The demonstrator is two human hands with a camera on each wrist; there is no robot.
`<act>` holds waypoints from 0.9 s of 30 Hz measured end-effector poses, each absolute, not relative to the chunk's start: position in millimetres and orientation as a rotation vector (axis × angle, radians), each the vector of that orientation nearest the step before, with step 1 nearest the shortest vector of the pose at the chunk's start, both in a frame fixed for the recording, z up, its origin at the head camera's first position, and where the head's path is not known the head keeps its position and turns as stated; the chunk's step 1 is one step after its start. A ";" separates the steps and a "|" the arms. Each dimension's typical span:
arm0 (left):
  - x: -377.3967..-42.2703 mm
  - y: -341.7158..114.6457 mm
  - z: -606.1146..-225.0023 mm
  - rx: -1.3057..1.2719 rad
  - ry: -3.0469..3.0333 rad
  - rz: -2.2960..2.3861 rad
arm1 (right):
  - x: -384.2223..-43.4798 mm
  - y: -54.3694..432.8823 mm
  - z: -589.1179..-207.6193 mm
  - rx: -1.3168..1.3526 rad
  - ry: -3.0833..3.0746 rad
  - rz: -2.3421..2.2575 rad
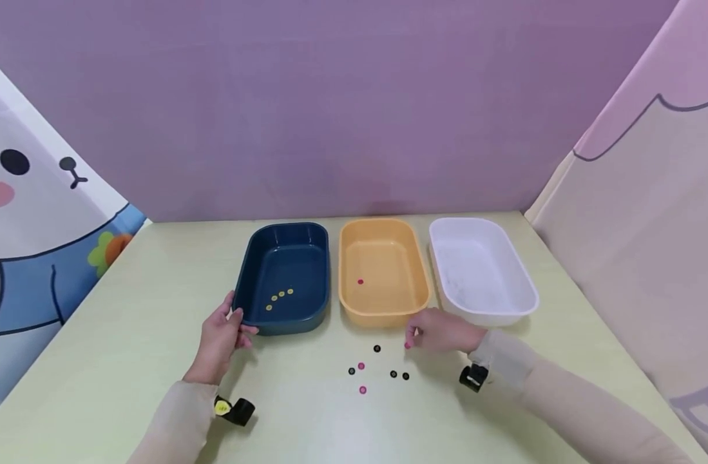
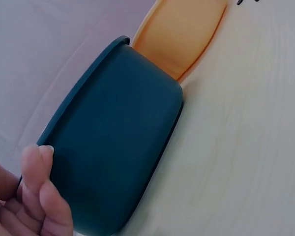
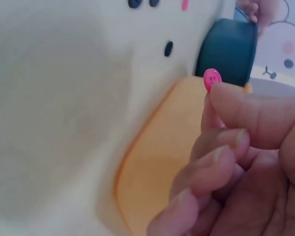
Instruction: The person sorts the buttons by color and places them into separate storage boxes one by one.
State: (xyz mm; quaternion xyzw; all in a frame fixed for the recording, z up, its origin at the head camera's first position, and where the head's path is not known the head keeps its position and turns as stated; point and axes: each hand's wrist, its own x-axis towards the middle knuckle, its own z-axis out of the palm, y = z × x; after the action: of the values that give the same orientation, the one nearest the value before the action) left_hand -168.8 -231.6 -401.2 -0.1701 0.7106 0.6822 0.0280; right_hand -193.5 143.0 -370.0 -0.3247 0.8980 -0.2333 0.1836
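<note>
Between thumb and forefinger, my right hand (image 1: 443, 330) pinches a pink button (image 3: 212, 78), just in front of the orange tray's near right corner. My left hand (image 1: 219, 338) holds the dark blue tray (image 1: 292, 327) by its near left corner, thumb at the rim. Several yellow buttons (image 1: 274, 298) lie inside that blue tray. One darker pink button (image 1: 361, 281) lies in the orange tray (image 1: 382, 319). On the table in front are two loose pink buttons, one nearer the trays (image 1: 361, 366), and several black buttons (image 1: 377, 348).
A white tray (image 1: 493, 318) stands at the right of the row, beside the orange one. All three sit on a pale table (image 1: 307, 419). A purple backdrop (image 1: 354, 116) rises behind, with printed cloth at both sides. Each wrist wears a small black camera (image 1: 473, 377).
</note>
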 end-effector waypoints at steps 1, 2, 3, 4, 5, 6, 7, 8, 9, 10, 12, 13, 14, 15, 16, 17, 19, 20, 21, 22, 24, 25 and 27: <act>-168.3 -232.2 -400.6 -0.520 2.189 2.114 | -195.5 143.1 -367.0 -0.924 2.530 -0.662; -167.7 -232.9 -399.8 -0.519 2.187 2.116 | -197.4 142.9 -363.9 -0.926 2.527 -0.673; -167.2 -233.5 -399.0 -0.517 2.189 2.115 | -199.5 142.4 -360.7 -0.934 2.521 -0.687; -166.9 -234.1 -398.4 -0.517 2.191 2.112 | -201.6 141.8 -357.8 -0.928 2.512 -0.704; -166.7 -234.7 -397.9 -0.514 2.188 2.118 | -204.0 141.2 -355.4 -0.903 2.501 -0.728; -166.7 -235.2 -397.7 -0.510 2.184 2.122 | -206.4 140.6 -353.0 -0.870 2.487 -0.760; -166.8 -235.7 -397.7 -0.507 2.179 2.122 | -209.0 140.4 -350.8 -0.832 2.474 -0.792; -167.0 -236.1 -397.8 -0.502 2.168 2.125 | -211.7 139.9 -348.9 -0.799 2.468 -0.824; -167.3 -236.5 -398.2 -0.494 2.157 2.131 | -214.7 139.5 -347.6 -0.769 2.467 -0.856; -167.8 -237.0 -398.7 -0.487 2.144 2.138 | -217.9 138.9 -346.8 -0.733 2.463 -0.895; -168.5 -238.2 -399.7 -0.469 2.122 2.158 | -224.5 136.4 -345.3 -0.719 2.485 -0.951; -168.7 -238.8 -400.0 -0.462 2.115 2.165 | -228.1 134.8 -344.9 -0.727 2.506 -0.970; -169.1 -239.5 -400.4 -0.458 2.112 2.172 | -231.6 132.6 -344.4 -0.735 2.526 -0.989; -169.4 -240.0 -400.6 -0.456 2.113 2.175 | -235.0 130.5 -344.1 -0.745 2.543 -1.002; -169.7 -240.3 -400.7 -0.455 2.111 2.178 | -238.0 128.2 -343.5 -0.753 2.564 -1.006; -170.0 -240.3 -400.5 -0.455 2.112 2.174 | -241.0 126.1 -343.0 -0.763 2.589 -1.000; -170.7 -239.3 -400.5 -0.455 2.110 2.166 | -246.8 122.7 -342.0 -0.760 2.623 -0.987; -171.0 -238.5 -400.5 -0.457 2.108 2.163 | -249.4 120.9 -341.3 -0.748 2.629 -0.984; -171.1 -237.5 -400.4 -0.457 2.104 2.160 | -252.0 119.3 -340.7 -0.745 2.638 -0.978; -171.1 -236.5 -400.5 -0.459 2.101 2.158 | -254.7 117.7 -340.3 -0.738 2.647 -0.975; -171.0 -234.9 -401.0 -0.460 2.101 2.160 | -260.3 114.2 -339.7 -0.724 2.652 -0.994; -170.8 -234.3 -401.2 -0.464 2.104 2.161 | -263.1 112.1 -339.6 -0.714 2.651 -1.014; -170.3 -233.5 -402.1 -0.475 2.116 2.167 | -268.5 107.9 -339.1 -0.712 2.657 -1.047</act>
State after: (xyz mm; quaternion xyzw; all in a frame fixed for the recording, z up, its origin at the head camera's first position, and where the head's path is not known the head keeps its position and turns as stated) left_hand -170.3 -233.5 -402.1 -0.1549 0.6897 0.7063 0.0381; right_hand -268.5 107.9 -339.1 -0.2407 0.8983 -0.3539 0.0992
